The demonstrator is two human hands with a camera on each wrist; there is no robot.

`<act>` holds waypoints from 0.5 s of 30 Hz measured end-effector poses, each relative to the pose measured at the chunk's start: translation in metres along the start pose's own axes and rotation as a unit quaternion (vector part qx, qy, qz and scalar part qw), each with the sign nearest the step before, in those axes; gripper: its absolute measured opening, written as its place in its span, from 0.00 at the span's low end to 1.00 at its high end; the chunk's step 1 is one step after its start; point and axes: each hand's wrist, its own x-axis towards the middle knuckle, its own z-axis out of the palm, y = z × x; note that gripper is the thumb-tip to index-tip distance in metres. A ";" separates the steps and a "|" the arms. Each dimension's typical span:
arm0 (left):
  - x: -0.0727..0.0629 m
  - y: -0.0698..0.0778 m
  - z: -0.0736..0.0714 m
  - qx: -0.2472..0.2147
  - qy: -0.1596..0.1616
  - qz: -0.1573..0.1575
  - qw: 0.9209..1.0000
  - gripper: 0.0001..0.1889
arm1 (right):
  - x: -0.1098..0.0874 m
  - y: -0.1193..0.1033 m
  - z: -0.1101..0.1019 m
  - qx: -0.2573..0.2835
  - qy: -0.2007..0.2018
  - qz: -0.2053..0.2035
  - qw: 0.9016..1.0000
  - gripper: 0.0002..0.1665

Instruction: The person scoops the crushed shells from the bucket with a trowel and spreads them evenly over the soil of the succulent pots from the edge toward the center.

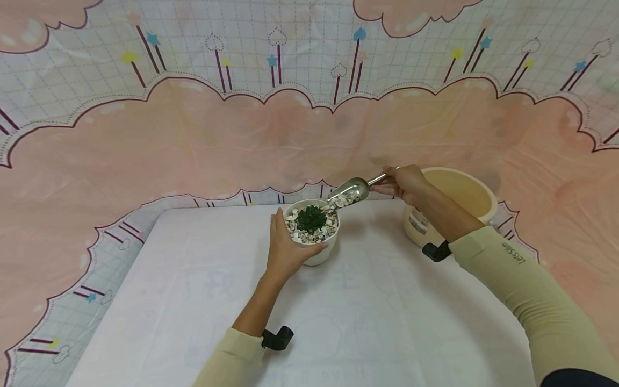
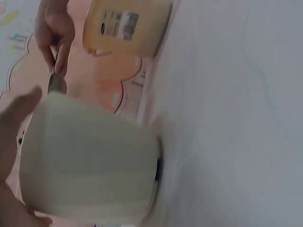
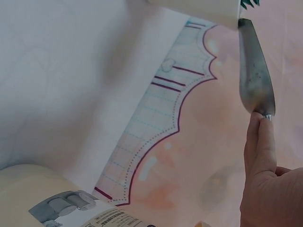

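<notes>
A dark green succulent (image 1: 311, 219) sits among white and brownish pebbles (image 1: 301, 234) in a white plant pot (image 1: 321, 257). My left hand (image 1: 284, 252) grips that pot from the left, its thumb across the near side; the left wrist view shows the pot's smooth wall (image 2: 94, 156). With my right hand (image 1: 405, 185) I hold the handle of a metal scoop (image 1: 357, 187). Pale pebbles (image 1: 344, 201) lie in the scoop, which slopes down with its tip at the pot's right rim. The right wrist view shows the scoop's underside (image 3: 256, 71) and its tip by the pot.
Behind my right forearm, a cream bucket (image 1: 461, 185) with a printed label (image 1: 418, 220) stands at the table's back right; its contents are hidden. A white cover lies over the table (image 1: 387, 322). A pink patterned cloth (image 1: 242, 145) hangs behind.
</notes>
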 end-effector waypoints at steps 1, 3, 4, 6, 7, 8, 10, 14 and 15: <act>-0.002 0.001 0.002 0.004 0.009 -0.004 1.000 0.72 | 0.000 0.000 0.000 0.000 0.000 0.000 1.000 0.16; -0.004 0.003 0.006 0.013 0.027 -0.009 1.000 0.72 | 0.000 0.000 0.000 -0.002 0.000 -0.001 1.000 0.16; -0.004 0.002 0.007 0.018 0.033 -0.007 0.999 0.71 | 0.000 0.000 0.000 -0.004 0.001 -0.002 1.000 0.17; -0.004 0.001 0.007 0.024 0.037 0.000 0.999 0.69 | 0.000 0.000 0.000 -0.007 0.000 -0.004 1.000 0.17; -0.003 -0.001 0.007 0.025 0.037 0.006 0.999 0.68 | 0.000 0.000 0.000 -0.008 -0.002 -0.004 1.000 0.17; -0.002 -0.002 0.005 0.026 0.035 0.014 0.999 0.68 | 0.000 0.000 0.000 -0.009 -0.003 -0.005 1.000 0.17; 0.001 -0.005 0.002 0.021 0.024 0.029 0.999 0.67 | 0.001 0.000 0.000 -0.009 -0.003 -0.007 1.000 0.17; 0.007 -0.010 -0.005 0.009 -0.010 0.045 0.999 0.67 | 0.002 0.000 0.000 -0.007 -0.001 -0.009 1.000 0.17; 0.008 -0.012 -0.007 0.008 -0.020 0.045 0.999 0.67 | 0.002 0.000 0.000 -0.005 -0.003 -0.009 1.000 0.17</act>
